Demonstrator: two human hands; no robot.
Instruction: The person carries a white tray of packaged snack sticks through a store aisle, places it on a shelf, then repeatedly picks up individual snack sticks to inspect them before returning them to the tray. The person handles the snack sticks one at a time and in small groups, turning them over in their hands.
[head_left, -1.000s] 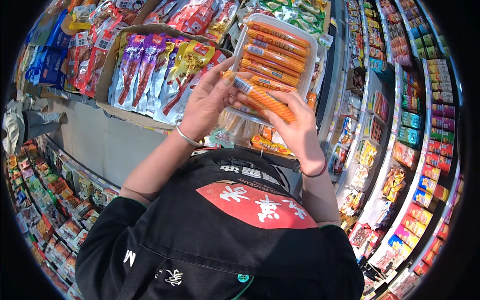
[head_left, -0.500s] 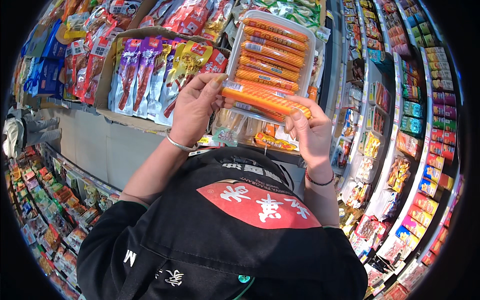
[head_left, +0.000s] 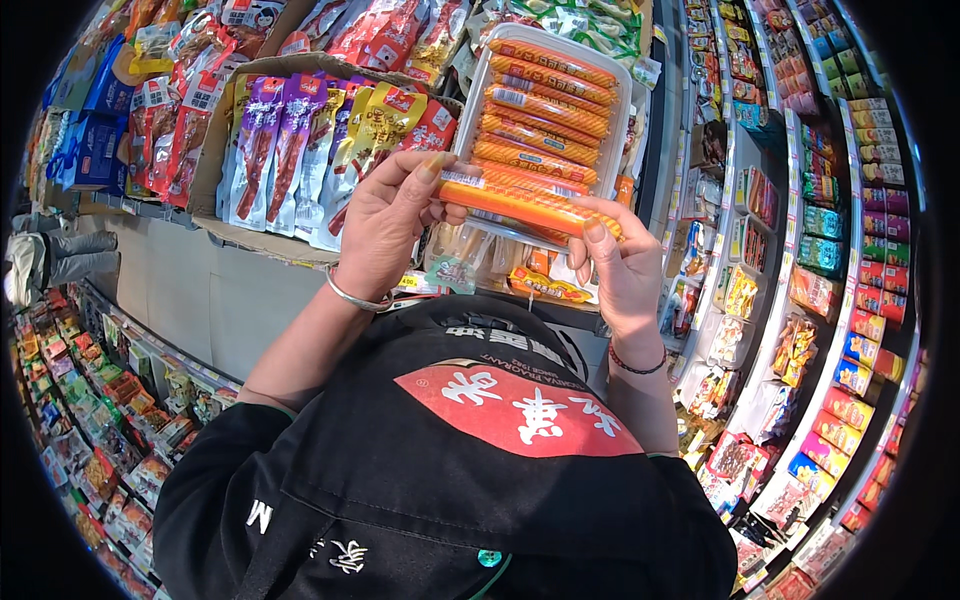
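An orange wrapped sausage stick (head_left: 515,203) is held level between my two hands. My left hand (head_left: 395,210) pinches its left end between thumb and fingers. At the other end, my right hand (head_left: 620,262) grips it with thumb and fingertips. Just beyond it sits a clear plastic tray (head_left: 627,110) with several matching orange sausages (head_left: 548,105) laid in a stack of rows. The held stick overlaps the tray's near part and hides some of what lies there.
Left of the tray, a cardboard box (head_left: 207,165) holds purple, gold and white snack pouches (head_left: 290,150). Red packs (head_left: 180,130) lie farther left. Shelves of packaged snacks (head_left: 840,250) run along the right. At the far left, part of another person (head_left: 65,262) shows beside the grey floor (head_left: 190,290).
The sausage stick has rolled slightly in my fingers, with less of its printed wrapper facing up. Both hands stay in nearly the same place.
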